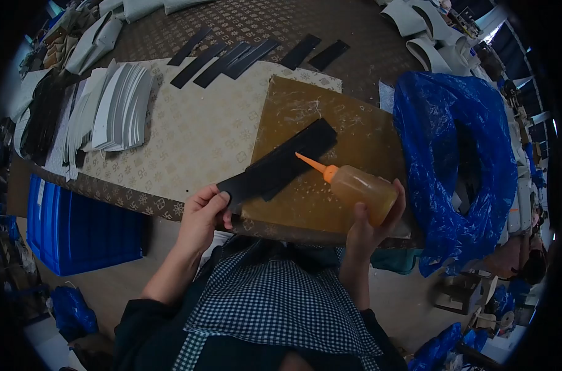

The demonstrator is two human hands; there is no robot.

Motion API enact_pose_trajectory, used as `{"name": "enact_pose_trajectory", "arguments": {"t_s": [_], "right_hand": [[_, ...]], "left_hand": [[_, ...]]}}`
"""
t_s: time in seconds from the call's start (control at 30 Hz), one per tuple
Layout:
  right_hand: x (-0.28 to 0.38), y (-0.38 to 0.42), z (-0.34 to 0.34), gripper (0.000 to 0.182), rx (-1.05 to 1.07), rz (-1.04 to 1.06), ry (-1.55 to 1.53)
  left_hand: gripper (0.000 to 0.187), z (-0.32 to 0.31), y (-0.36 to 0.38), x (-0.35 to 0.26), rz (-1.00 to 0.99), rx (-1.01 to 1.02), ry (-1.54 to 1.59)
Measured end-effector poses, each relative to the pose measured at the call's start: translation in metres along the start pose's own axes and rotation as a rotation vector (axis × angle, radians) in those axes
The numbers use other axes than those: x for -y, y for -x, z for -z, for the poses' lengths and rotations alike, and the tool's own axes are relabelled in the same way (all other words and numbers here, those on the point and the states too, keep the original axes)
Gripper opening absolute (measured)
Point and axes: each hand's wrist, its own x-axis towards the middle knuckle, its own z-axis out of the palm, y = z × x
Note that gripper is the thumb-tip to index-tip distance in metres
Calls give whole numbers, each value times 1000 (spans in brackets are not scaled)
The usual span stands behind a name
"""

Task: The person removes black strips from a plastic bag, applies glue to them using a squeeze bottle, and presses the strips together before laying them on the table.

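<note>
My left hand (205, 207) pinches the near end of a black strip (247, 183) between thumb and fingers. That strip overlaps a small stack of black strips (315, 139) lying on an amber-brown board (349, 105). In my right hand (373, 222) is a squeeze glue bottle (361, 193) with an orange nozzle, its body partly full of a yellowish liquid. The bottle is tilted, and its nozzle tip points left, right over the strips in this view. Several loose black strips (206, 65) lie apart along the far side of the table.
Bundles of white and grey strips (123, 111) stand at the left of the patterned table cover (188, 142). A blue plastic bag (417, 130) sits open at the right edge. Below the table at left is a blue crate (83, 232); pale curved pieces (429, 37) lie at the far right.
</note>
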Motion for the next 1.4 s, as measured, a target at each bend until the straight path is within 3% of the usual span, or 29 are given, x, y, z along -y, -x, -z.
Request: {"name": "enact_pose_trajectory", "arguments": {"t_s": [0.2,0.5,0.6,0.83,1.13,1.23,1.4], "right_hand": [[4,18,-14,77,40,-79,-41],[13,46,-45,84,183,-302,-337],[18,42,-46,87,107,-333,-430],[8,14,5,82,-101,-106,-226],[-4,11,13,79,-147,-31,-93],[-2,17,12,78,-98,-63,-126],[18,40,-5,77,-33,-340,-309]], "left_hand": [[14,3,1,0,42,8,-33],[12,1,1,0,19,11,-51],[12,1,0,0,3,-4,-13],[14,5,-2,4,-32,1,45],[15,6,-3,5,-18,-14,82],[11,7,-3,6,-28,-15,103],[12,6,-4,4,-30,0,122]]}}
